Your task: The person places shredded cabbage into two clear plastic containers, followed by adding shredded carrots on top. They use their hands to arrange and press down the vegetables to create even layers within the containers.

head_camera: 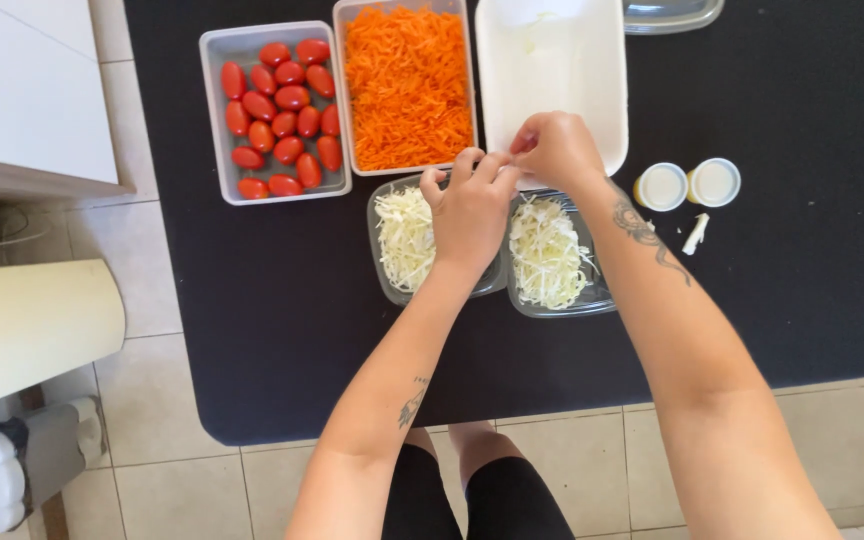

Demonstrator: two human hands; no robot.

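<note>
Salad prep on a black table [282,330], both hands busy over the cabbage trays

Biggest first: white foam tray [552,90] up top, tub of shredded carrot [407,85], tub of roughly seventeen grape tomatoes [279,112]. Two clear trays of shredded cabbage [407,240] [550,255] lie side by side, directly beneath the hands. Left hand [470,205] and right hand [557,150] meet, fingertips pinched together on what looks like a shred, hard to tell. Two small white-lidded cups [662,186] sit right.
</note>
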